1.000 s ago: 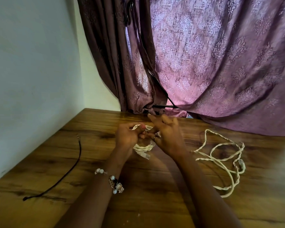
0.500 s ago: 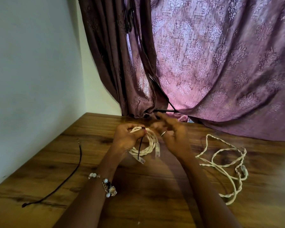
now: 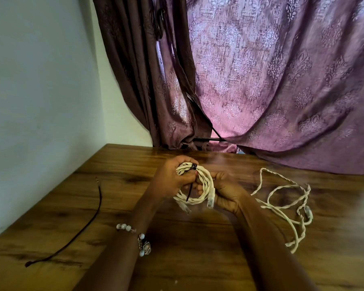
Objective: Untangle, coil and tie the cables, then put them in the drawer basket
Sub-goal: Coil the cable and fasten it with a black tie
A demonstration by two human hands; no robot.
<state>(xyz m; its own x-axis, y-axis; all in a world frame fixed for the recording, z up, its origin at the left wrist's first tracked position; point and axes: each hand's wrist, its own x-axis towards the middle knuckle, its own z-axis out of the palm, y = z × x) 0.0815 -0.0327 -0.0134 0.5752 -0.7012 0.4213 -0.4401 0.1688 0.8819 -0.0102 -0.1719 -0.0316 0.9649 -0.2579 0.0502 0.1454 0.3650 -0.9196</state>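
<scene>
A coiled white twisted cable is held just above the wooden table, with two clear plugs hanging at its lower edge. A black tie wraps its top, and the tie's loose tail hangs down through the coil. My left hand grips the coil's left side by the tie. My right hand holds the coil's right side from behind, fingers curled round the strands. A second white twisted cable lies loose and uncoiled on the table to the right.
A thin black tie or cord lies on the table at the left, near the white wall. A purple patterned curtain hangs down to the table's far edge. No drawer basket is in view.
The black tie, half a second ago hanging loose over the coil, now sits wrapped round its top. My right hand dropped from above the coil to its right side; the coil faces the camera more.
</scene>
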